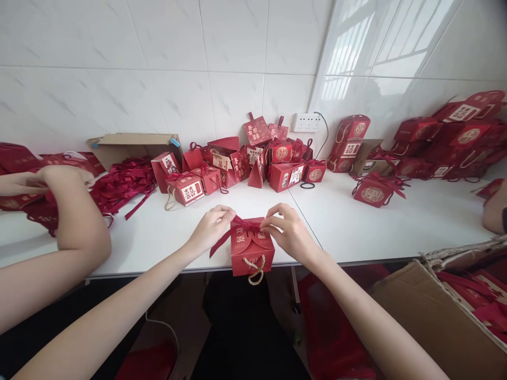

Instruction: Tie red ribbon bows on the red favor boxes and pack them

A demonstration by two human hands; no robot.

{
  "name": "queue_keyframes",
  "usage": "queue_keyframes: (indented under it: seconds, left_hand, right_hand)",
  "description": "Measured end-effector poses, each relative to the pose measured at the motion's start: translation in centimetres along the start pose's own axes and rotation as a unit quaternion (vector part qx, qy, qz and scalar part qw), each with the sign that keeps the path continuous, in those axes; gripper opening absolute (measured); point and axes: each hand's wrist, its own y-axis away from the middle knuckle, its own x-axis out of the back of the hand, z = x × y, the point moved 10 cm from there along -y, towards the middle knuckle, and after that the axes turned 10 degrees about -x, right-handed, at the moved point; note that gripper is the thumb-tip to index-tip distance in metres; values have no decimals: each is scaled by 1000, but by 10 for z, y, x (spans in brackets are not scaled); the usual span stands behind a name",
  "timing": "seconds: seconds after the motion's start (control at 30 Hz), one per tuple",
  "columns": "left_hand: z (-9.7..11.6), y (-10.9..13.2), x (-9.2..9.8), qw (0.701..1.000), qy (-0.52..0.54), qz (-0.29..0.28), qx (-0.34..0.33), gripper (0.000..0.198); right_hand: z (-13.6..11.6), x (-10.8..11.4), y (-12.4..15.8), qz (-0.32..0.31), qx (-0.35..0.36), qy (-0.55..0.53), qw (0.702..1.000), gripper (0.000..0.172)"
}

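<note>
In front of me a red gift box (pixel 252 253) with gold characters and a twisted gold cord handle sits at the front edge of the white table (pixel 317 221). Across its top runs a dark red ribbon (pixel 246 224), gathered into a bow or knot in the middle, one tail hanging down on the left. With thumb and fingertips together, my left hand (pixel 212 227) pinches the ribbon's left side. On the other side my right hand (pixel 291 232) has its fingers bent and pinches the right part of the ribbon.
Several red gift boxes (pixel 190 191) line the wall, and more are stacked at right. A pile of loose ribbons (pixel 124 184) lies left, before an open carton (pixel 134 145). Another person's arm (pixel 79 211) reaches in there. A large cardboard box (pixel 439 311) stands at the lower right.
</note>
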Motion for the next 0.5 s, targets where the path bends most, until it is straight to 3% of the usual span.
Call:
queue_keyframes:
  seconds: [0.17, 0.37, 0.5]
  left_hand:
    - [31, 12, 10, 989, -137, -15, -58, 34]
    - [38, 34, -16, 995, -44, -76, 43, 32]
    - [34, 32, -16, 996, -15, -69, 60, 34]
  right_hand:
    - [4, 1, 6, -23, 4, 19, 1000, 14]
    - [-1, -5, 8, -42, 19, 50, 998, 16]
    - [-1, -4, 10, -48, 33, 44, 997, 18]
